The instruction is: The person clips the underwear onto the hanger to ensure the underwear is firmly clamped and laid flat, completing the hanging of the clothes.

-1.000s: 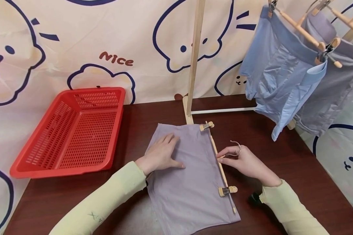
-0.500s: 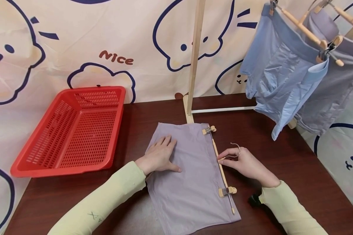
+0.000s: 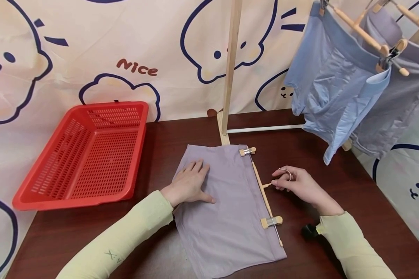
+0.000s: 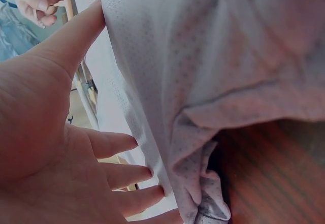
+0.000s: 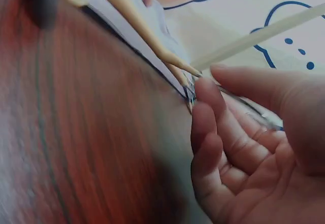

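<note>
Lavender shorts (image 3: 227, 217) lie flat on the dark brown table, their waistband edge toward the right. Two clips of a wooden clip hanger (image 3: 259, 182), a far clip (image 3: 248, 151) and a near clip (image 3: 271, 221), sit on that edge. My left hand (image 3: 189, 185) rests on the shorts with fingers spread; the left wrist view shows its straight fingers along the cloth (image 4: 203, 41). My right hand (image 3: 298, 186) pinches the hanger's neck at the base of its metal hook, as the right wrist view shows too. Curled fingers partly hide the hook.
A red plastic basket (image 3: 90, 201) stands at the left. Behind the shorts rises a wooden rack post (image 3: 232, 73) with a white lower bar (image 3: 269, 129). Light blue shorts (image 3: 338, 77) and greyish purple shorts (image 3: 398, 100) hang on hangers at the right.
My right hand has shifted right, from the hanger's bar to the neck at the hook. The hanger has tilted slightly and its clips have turned. The left hand stays on the shorts.
</note>
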`<state>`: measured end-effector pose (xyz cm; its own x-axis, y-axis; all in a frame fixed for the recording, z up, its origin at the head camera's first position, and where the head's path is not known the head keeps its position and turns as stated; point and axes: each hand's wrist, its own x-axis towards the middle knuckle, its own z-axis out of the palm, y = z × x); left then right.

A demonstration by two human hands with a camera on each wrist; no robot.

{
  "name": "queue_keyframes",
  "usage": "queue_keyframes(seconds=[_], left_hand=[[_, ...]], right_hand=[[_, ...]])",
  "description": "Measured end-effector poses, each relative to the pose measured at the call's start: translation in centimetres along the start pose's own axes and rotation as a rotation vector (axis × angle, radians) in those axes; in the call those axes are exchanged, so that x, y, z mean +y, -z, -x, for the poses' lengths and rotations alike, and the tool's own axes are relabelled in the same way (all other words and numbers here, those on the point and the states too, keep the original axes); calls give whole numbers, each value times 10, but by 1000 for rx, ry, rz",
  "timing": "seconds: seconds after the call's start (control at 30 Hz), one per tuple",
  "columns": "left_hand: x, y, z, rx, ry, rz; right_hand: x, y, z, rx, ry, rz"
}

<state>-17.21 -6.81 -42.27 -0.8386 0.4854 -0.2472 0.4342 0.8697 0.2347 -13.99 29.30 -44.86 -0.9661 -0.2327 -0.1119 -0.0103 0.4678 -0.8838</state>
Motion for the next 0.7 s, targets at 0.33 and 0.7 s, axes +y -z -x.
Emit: queue_keyframes(seconds=[0.33,0.7], left_hand=[[0,-2,0,0,1,-6],[0,-2,-1,-2,0,-31]], right_hand=[[4,6,3,104,31,251],[6,8,5,107,54,406]])
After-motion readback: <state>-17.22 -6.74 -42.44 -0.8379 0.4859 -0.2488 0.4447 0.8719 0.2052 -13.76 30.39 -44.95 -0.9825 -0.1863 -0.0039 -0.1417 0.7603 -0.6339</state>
